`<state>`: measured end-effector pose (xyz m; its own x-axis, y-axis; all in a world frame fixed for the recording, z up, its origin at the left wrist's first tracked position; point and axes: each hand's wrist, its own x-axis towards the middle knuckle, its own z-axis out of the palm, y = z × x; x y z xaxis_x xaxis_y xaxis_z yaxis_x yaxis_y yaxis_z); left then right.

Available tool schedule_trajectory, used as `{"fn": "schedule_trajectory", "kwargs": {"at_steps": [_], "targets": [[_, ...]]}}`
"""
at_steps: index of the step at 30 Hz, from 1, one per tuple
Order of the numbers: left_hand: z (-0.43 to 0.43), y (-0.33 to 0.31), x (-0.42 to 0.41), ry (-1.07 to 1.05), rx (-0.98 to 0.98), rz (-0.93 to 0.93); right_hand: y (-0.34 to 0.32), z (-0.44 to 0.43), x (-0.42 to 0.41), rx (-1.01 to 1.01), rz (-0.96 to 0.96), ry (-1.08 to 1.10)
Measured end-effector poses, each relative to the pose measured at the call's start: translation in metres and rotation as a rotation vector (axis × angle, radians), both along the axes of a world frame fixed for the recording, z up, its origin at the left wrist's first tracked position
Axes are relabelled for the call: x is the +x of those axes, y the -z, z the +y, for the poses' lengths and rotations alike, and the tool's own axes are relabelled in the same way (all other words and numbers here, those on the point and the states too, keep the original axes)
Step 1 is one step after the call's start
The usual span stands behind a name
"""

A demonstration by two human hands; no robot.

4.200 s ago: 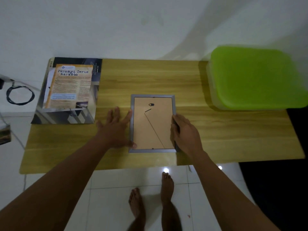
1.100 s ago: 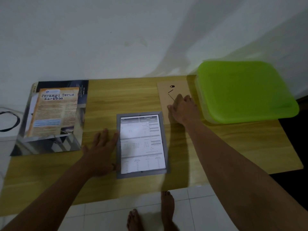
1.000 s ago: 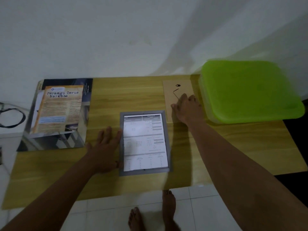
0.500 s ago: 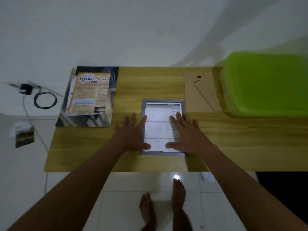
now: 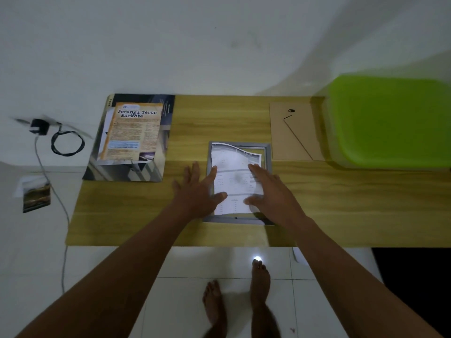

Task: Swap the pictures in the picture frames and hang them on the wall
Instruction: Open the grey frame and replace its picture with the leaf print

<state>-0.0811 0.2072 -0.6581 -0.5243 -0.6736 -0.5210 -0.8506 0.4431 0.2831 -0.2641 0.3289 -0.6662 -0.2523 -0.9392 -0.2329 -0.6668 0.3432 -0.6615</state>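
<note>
A grey picture frame [image 5: 268, 152] lies flat on the wooden table [image 5: 353, 206], near its front edge. In the frame a white printed sheet [image 5: 234, 177] bows upward, and its far edge is curled off the frame. My left hand [image 5: 196, 190] pinches the sheet's left edge between thumb and forefinger, with the other fingers spread on the table. My right hand [image 5: 271, 189] grips the right edge the same way. The frame's brown backing board [image 5: 299, 134], with its stand leg, lies apart at the back right.
A magazine [image 5: 134, 136] lies at the table's back left. A green-lidded container [image 5: 393, 118] fills the back right, beside the backing board. A charger cable [image 5: 67, 142] and a small photo [image 5: 36, 196] lie on the floor to the left. A white wall rises behind.
The backing board came off the frame and was set at the back right. My right hand came back to the frame. The sheet, flat half a second ago, now bows up between both hands.
</note>
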Motion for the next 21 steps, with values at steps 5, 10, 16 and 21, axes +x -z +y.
{"fn": "schedule_trajectory", "kwargs": {"at_steps": [5, 10, 16, 21], "targets": [[-0.004, 0.003, -0.007, -0.191, 0.003, 0.268, -0.015, -0.004, 0.011, -0.127, -0.195, 0.203], [-0.004, -0.016, -0.014, -0.364, -0.17, 0.641, -0.023, -0.006, 0.014, -0.114, -0.242, 0.212], [0.001, -0.044, -0.014, -0.362, 0.01, 0.83, -0.042, -0.014, 0.022, -0.08, -0.314, 0.289], [0.013, -0.067, -0.025, -0.321, 0.389, 0.907, -0.078, -0.025, 0.031, -0.071, -0.685, 0.412]]}}
